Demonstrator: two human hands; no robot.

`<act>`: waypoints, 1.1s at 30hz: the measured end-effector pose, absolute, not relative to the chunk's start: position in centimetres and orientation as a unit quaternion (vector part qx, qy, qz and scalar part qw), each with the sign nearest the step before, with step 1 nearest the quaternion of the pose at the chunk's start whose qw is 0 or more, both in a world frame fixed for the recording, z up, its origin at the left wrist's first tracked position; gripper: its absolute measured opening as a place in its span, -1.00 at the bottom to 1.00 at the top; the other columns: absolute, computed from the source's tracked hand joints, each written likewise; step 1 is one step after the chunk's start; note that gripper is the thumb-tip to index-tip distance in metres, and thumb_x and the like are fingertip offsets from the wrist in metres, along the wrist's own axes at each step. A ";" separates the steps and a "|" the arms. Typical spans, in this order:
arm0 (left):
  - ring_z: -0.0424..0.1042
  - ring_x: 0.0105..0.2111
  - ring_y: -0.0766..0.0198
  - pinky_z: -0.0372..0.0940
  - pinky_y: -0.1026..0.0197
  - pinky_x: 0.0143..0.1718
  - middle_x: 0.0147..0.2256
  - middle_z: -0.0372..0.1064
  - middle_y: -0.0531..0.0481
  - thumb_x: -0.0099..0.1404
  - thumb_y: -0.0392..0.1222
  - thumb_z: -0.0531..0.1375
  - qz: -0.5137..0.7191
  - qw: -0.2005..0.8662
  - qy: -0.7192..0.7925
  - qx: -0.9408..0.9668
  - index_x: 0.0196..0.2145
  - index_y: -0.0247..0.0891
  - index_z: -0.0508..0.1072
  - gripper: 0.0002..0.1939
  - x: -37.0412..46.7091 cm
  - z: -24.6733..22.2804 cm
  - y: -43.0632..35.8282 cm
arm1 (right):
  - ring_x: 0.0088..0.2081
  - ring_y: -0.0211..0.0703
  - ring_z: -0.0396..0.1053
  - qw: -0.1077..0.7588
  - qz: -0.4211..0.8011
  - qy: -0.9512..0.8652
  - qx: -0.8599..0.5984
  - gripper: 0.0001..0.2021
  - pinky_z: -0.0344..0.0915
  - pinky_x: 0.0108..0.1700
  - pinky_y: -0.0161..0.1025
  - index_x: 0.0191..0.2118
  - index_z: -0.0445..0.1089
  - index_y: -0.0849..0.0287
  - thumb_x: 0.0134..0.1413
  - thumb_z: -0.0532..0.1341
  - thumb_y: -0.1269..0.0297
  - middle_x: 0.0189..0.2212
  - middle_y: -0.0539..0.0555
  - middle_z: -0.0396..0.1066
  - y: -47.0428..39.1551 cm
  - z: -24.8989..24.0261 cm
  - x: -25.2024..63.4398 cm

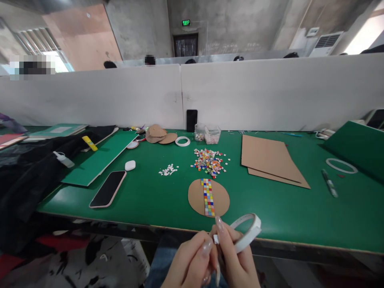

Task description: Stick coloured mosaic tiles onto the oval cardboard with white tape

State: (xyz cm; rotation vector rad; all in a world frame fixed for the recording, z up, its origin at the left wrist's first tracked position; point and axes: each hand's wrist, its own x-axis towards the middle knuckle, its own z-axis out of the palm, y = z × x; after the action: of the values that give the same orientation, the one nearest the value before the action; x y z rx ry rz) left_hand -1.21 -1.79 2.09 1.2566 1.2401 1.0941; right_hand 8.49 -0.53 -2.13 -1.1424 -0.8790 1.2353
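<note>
Mosaic strip (pixel 208 198) runs near-to-far across cardboard disc (pixel 196 198). My right fingers (pixel 227 239) grip tape roll (pixel 249 239), tilted; my left fingers (pixel 205 250) bunch narrowly, contents unclear.

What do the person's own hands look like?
The left hand and right hand are bare, with no gloves, and no sleeves show in the picture. The fingernails that you can see are long and glossy, with smooth, rounded tips.
</note>
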 end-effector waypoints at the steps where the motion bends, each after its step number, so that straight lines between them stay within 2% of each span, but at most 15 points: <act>1: 0.05 -0.67 0.34 0.06 0.31 -0.64 -0.69 0.02 0.10 0.24 0.08 -0.01 0.460 0.508 0.508 0.521 -0.63 -0.18 0.22 -0.61 -1.2 2.1 -1.7 | -0.45 -0.19 0.31 0.580 0.525 -0.385 -0.489 -0.68 0.27 -0.32 -0.28 -0.34 0.45 0.15 -0.06 0.24 -0.01 -0.50 0.05 0.41 -0.5 -2.2 8.5; 4: 0.02 -0.66 0.39 0.01 0.34 -0.64 -0.67 -0.03 0.14 0.24 0.02 0.00 0.450 0.523 0.498 0.526 -0.61 -0.21 0.16 -0.64 -1.1 2.1 -1.6 | -0.41 -0.18 0.32 0.581 0.497 -0.404 -0.503 -0.68 0.27 -0.28 -0.29 -0.32 0.46 0.13 -0.09 0.25 -0.02 -0.45 0.05 0.43 -0.5 -2.3 8.6; 9: 0.02 -0.62 0.40 -0.02 0.35 -0.60 -0.62 0.01 0.13 0.25 -0.01 0.00 0.428 0.528 0.501 0.536 -0.58 -0.23 0.16 -0.68 -1.2 2.0 -1.6 | -0.30 -0.12 0.34 0.580 0.465 -0.436 -0.508 -0.67 0.25 -0.16 -0.23 -0.30 0.48 0.09 -0.09 0.24 -0.05 -0.37 0.09 0.45 -0.4 -2.2 8.8; 20: 0.05 -0.58 0.38 0.00 0.32 -0.52 -0.60 0.01 0.13 0.25 -0.13 -0.06 0.403 0.503 0.514 0.567 -0.57 -0.22 0.09 -0.74 -1.4 2.1 -1.5 | -0.28 -0.11 0.36 0.586 0.430 -0.472 -0.499 -0.69 0.30 -0.19 -0.27 -0.27 0.47 0.10 -0.05 0.23 0.00 -0.38 0.09 0.45 -0.6 -2.6 9.1; 24: 0.04 -0.58 0.38 -0.01 0.32 -0.52 -0.60 0.01 0.13 0.23 -0.20 -0.08 0.397 0.482 0.512 0.589 -0.57 -0.22 0.08 -0.78 -1.4 2.0 -1.3 | -0.27 -0.13 0.36 0.586 0.439 -0.456 -0.507 -0.65 0.31 -0.17 -0.29 -0.22 0.46 0.12 -0.09 0.25 -0.01 -0.35 0.08 0.45 -0.5 -2.5 9.0; 29: 0.04 -0.58 0.38 -0.02 0.31 -0.52 -0.60 0.02 0.13 0.24 -0.22 -0.10 0.396 0.460 0.514 0.606 -0.57 -0.21 0.06 -0.77 -1.4 2.0 -1.2 | -0.34 -0.15 0.35 0.558 0.496 -0.421 -0.516 -0.64 0.31 -0.22 -0.29 -0.31 0.44 0.14 -0.07 0.21 -0.06 -0.40 0.07 0.44 -0.2 -2.4 8.7; 33: 0.05 -0.57 0.38 -0.02 0.31 -0.51 -0.60 0.03 0.13 0.24 -0.22 -0.09 0.386 0.459 0.519 0.609 -0.57 -0.22 0.07 -0.78 -1.5 2.0 -1.2 | -0.35 -0.15 0.33 0.541 0.509 -0.393 -0.542 -0.61 0.30 -0.23 -0.28 -0.30 0.43 0.16 -0.10 0.22 -0.08 -0.43 0.05 0.40 0.0 -2.7 8.6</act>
State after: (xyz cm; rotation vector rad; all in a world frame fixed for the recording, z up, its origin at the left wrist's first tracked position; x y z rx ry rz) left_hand -1.52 -1.18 2.02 1.5004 1.2795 0.9497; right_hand 8.58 0.00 -2.70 -1.2879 -0.9337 1.2100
